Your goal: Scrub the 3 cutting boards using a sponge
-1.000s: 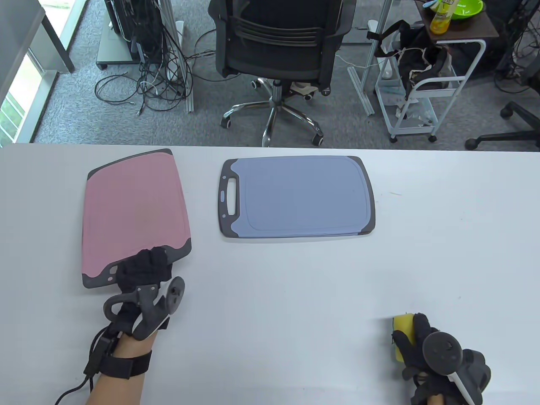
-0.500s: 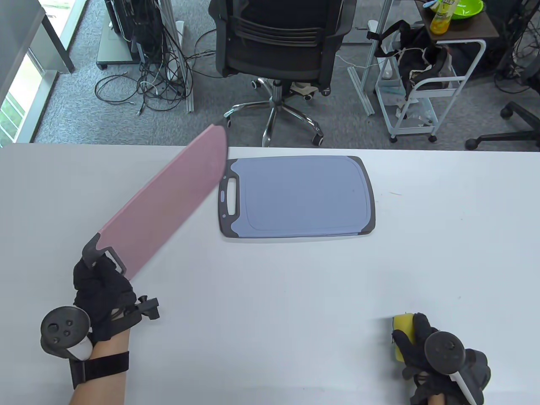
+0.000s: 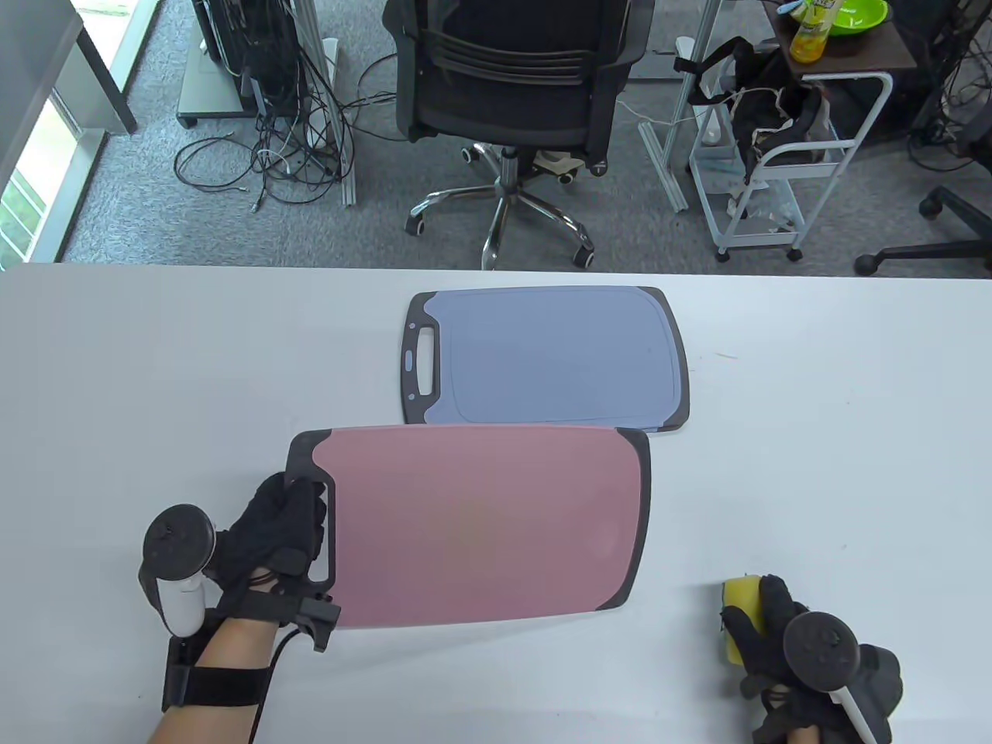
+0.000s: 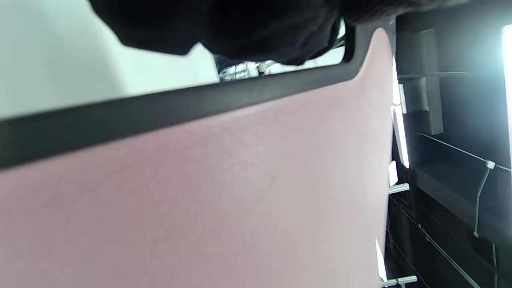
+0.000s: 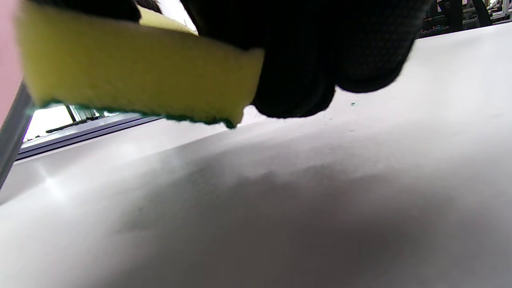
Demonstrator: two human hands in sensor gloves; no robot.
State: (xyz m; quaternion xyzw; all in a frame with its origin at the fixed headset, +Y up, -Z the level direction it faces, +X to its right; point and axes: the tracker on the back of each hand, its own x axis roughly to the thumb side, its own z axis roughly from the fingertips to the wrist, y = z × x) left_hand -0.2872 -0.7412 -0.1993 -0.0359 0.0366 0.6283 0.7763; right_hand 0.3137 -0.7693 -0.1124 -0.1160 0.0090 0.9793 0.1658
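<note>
Pink board (image 3: 480, 527) swung flat, left hand (image 3: 267, 535) gripping

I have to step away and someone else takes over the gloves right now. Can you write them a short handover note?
Left hand: grips the pink cutting board by its handle, at the table's near side; the board's far edge overlaps the near edge of the blue cutting board.
Right hand: holds the yellow sponge at the near right of the white table.
Blue board lies flat, untouched, handle to the left.
Only two boards are in view.
Done: cannot tell whether any board has been scrubbed.
Left: bring the sponge to the pink board, then the others.
</note>
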